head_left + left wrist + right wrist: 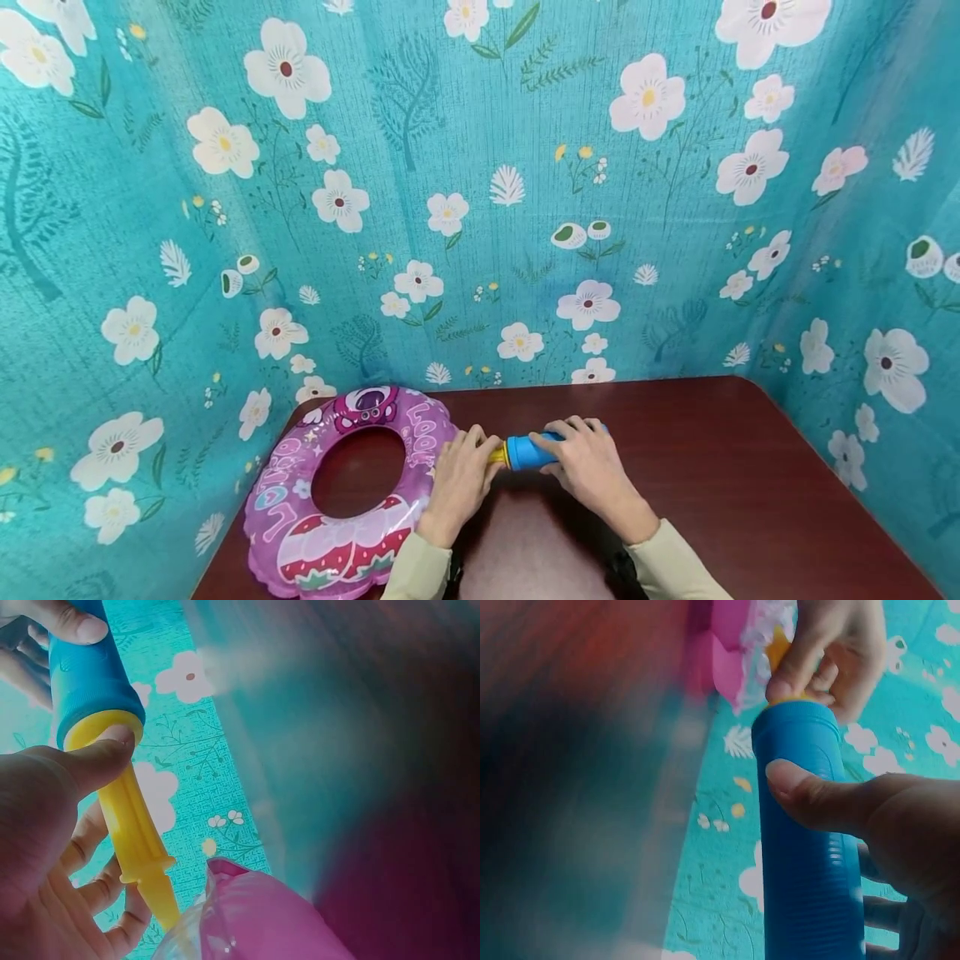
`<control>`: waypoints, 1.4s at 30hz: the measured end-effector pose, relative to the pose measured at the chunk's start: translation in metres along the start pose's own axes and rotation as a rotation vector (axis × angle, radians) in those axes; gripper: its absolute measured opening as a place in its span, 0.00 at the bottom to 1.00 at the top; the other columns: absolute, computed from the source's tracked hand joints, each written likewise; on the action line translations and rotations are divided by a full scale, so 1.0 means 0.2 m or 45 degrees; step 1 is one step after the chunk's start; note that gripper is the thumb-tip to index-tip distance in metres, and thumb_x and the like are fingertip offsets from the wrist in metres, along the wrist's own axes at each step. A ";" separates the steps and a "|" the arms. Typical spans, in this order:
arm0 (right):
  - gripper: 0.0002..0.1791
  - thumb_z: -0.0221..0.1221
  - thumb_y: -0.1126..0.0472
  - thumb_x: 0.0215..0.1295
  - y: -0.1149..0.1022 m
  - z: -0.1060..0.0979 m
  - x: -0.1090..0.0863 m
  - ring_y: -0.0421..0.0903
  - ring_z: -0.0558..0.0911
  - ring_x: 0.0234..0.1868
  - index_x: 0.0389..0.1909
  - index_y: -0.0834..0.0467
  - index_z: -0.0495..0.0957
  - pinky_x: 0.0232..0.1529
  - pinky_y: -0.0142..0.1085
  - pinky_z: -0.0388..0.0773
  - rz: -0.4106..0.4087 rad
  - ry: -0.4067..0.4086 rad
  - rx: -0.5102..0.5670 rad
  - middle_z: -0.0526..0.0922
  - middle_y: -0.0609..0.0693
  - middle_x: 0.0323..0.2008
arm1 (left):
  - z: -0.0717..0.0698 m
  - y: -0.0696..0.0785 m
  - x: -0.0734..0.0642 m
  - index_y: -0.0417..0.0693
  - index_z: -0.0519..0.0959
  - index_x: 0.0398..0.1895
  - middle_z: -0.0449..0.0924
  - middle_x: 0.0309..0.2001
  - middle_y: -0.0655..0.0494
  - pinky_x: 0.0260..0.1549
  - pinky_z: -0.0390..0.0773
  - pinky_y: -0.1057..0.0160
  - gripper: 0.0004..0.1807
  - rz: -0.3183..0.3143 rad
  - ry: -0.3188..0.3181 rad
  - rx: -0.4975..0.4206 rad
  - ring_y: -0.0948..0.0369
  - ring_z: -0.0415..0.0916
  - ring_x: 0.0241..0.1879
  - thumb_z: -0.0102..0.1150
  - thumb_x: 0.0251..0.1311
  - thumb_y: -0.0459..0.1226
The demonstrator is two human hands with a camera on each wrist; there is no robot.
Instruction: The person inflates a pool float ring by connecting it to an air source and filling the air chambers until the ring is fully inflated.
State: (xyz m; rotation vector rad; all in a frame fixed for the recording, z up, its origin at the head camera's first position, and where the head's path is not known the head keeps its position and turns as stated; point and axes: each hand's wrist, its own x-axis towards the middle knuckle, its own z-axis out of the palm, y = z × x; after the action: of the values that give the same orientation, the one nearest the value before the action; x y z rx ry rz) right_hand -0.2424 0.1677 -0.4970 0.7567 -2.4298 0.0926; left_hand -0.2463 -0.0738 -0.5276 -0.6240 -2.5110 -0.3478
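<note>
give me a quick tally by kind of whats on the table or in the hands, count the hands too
Hands: 2 (left hand, right hand)
Inflatable ring: 1
Blue-and-yellow tube, held in both hands: 1
Total: 4

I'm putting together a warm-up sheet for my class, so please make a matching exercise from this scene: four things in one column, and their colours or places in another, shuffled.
Things:
1. Swim ring
2. Left hand
3. Tabletop
4. Right hand

Colours or places:
A. Around the blue barrel
B. Dark reddish brown
C. Purple-pink, with printed lettering
D. At the yellow part

Pairs: 1-C, 2-D, 3-B, 4-A.
</note>
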 end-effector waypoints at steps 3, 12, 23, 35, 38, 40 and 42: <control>0.30 0.84 0.46 0.48 0.05 -0.03 -0.01 0.53 0.85 0.49 0.56 0.44 0.90 0.50 0.53 0.83 0.050 -0.048 0.020 0.90 0.50 0.50 | 0.01 0.00 0.00 0.58 0.84 0.48 0.72 0.38 0.60 0.36 0.72 0.61 0.14 0.013 0.018 -0.001 0.60 0.72 0.38 0.75 0.63 0.48; 0.32 0.87 0.53 0.40 0.19 -0.11 -0.04 0.56 0.87 0.50 0.52 0.48 0.91 0.53 0.58 0.83 0.164 -0.057 -0.047 0.91 0.51 0.50 | 0.01 0.00 -0.01 0.59 0.84 0.48 0.74 0.39 0.59 0.36 0.75 0.58 0.13 -0.001 0.039 0.024 0.57 0.74 0.37 0.74 0.64 0.48; 0.31 0.84 0.51 0.48 -0.02 0.02 -0.01 0.56 0.85 0.50 0.57 0.46 0.88 0.53 0.57 0.83 0.015 0.051 -0.058 0.87 0.53 0.51 | 0.01 0.00 0.00 0.58 0.84 0.50 0.77 0.42 0.58 0.37 0.76 0.57 0.14 0.008 0.038 0.046 0.56 0.75 0.39 0.74 0.65 0.47; 0.32 0.85 0.50 0.47 0.11 -0.05 -0.03 0.54 0.84 0.51 0.56 0.49 0.89 0.55 0.55 0.80 0.075 -0.046 0.041 0.89 0.50 0.51 | 0.03 -0.03 -0.03 0.58 0.84 0.48 0.77 0.41 0.59 0.36 0.76 0.58 0.13 0.025 0.067 0.019 0.57 0.74 0.38 0.75 0.64 0.47; 0.33 0.86 0.54 0.45 0.21 -0.09 -0.05 0.56 0.84 0.54 0.56 0.53 0.88 0.58 0.57 0.78 0.123 -0.046 0.059 0.89 0.53 0.52 | 0.03 -0.04 -0.02 0.58 0.84 0.47 0.76 0.40 0.59 0.35 0.76 0.58 0.13 0.013 0.083 0.017 0.57 0.74 0.37 0.75 0.64 0.47; 0.34 0.86 0.57 0.44 0.25 -0.11 -0.06 0.57 0.84 0.54 0.56 0.55 0.88 0.60 0.58 0.77 0.135 -0.026 0.062 0.89 0.55 0.52 | 0.02 -0.04 -0.02 0.57 0.84 0.47 0.76 0.41 0.59 0.35 0.76 0.58 0.13 0.005 0.084 0.012 0.57 0.74 0.38 0.75 0.64 0.47; 0.34 0.86 0.58 0.43 0.27 -0.12 -0.06 0.57 0.84 0.54 0.55 0.56 0.88 0.59 0.59 0.78 0.118 -0.004 0.046 0.89 0.56 0.51 | 0.02 -0.04 -0.01 0.57 0.85 0.48 0.77 0.41 0.59 0.36 0.76 0.58 0.13 -0.003 0.080 0.007 0.57 0.74 0.38 0.74 0.65 0.47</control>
State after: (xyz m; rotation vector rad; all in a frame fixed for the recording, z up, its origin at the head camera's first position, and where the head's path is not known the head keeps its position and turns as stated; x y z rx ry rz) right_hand -0.2512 0.2236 -0.4778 0.6602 -2.4718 0.1728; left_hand -0.2501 -0.0810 -0.5331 -0.5993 -2.4524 -0.3557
